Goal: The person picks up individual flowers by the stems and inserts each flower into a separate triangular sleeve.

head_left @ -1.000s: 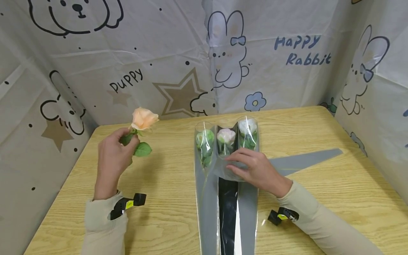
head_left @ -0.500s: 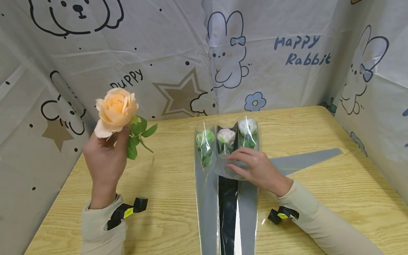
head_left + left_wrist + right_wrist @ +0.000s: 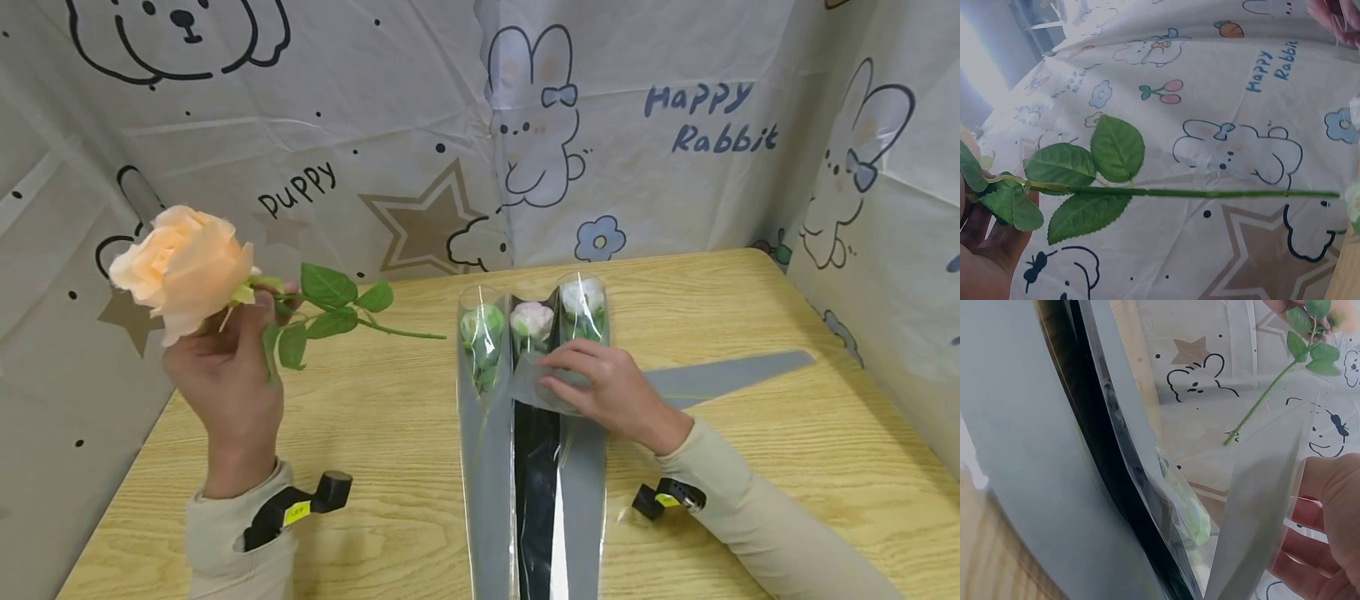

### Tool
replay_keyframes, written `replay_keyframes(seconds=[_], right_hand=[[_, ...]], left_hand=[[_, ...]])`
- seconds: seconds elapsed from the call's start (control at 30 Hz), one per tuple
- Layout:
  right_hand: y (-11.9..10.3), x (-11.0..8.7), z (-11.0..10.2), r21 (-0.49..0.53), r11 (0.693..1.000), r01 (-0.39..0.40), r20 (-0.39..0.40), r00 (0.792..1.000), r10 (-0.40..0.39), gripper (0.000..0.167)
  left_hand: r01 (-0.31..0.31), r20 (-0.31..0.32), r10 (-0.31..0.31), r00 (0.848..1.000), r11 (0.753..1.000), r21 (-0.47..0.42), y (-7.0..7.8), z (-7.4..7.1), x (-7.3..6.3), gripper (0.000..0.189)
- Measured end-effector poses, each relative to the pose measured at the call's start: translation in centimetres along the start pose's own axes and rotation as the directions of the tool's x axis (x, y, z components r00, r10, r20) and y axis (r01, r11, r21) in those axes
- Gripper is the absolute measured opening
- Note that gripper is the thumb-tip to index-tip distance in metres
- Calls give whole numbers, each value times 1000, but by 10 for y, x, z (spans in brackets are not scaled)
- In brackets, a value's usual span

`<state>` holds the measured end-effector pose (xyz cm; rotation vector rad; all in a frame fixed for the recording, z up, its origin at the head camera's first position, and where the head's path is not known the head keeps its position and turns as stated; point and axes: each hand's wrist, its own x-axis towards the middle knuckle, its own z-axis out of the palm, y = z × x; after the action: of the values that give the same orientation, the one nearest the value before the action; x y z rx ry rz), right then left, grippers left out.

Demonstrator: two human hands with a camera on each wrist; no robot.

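My left hand [image 3: 238, 387] grips a peach artificial rose [image 3: 183, 268] just below its bloom, raised over the table's left side. In the head view its stem points right; the left wrist view shows the long green stem [image 3: 1210, 194] with serrated leaves. The right hand [image 3: 603, 387] pinches one end of a grey flower sleeve [image 3: 720, 379] with a clear front, which lies slanting to the right. In the right wrist view, fingers [image 3: 1310, 550] and thumb hold the sleeve's clear-edged end. Part of that sleeve is hidden behind the right hand.
Three wrapped roses lie side by side under the right hand: a green rose [image 3: 482, 329], a pale pink rose [image 3: 532, 321] and a white rose [image 3: 582, 304], in grey and black sleeves. Printed cloth [image 3: 420, 100] hangs behind the wooden table [image 3: 390, 500].
My left hand has moved left and turned, swinging the rose's bloom to the left and its stem out to the right. The right hand has shifted slightly with the sleeve.
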<state>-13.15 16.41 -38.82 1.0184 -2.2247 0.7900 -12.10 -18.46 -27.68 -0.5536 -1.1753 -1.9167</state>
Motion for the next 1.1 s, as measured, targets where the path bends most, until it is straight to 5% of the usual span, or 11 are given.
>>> replay_keyframes(seconds=[0.33, 0.7, 1.1], right_hand=[[3, 1, -4, -12, 1000, -12, -15, 1000, 12, 25], [5, 1, -7, -4, 1000, -31, -17, 999, 31, 27], [2, 3, -10, -23, 1000, -8, -39, 999, 7, 29]], left_hand=[[69, -31, -81, 996, 959, -276, 2, 10, -2, 33], [180, 74, -167, 983, 952, -246, -12, 15, -17, 33], [310, 164, -272, 948, 907, -284, -26, 25, -35, 32]])
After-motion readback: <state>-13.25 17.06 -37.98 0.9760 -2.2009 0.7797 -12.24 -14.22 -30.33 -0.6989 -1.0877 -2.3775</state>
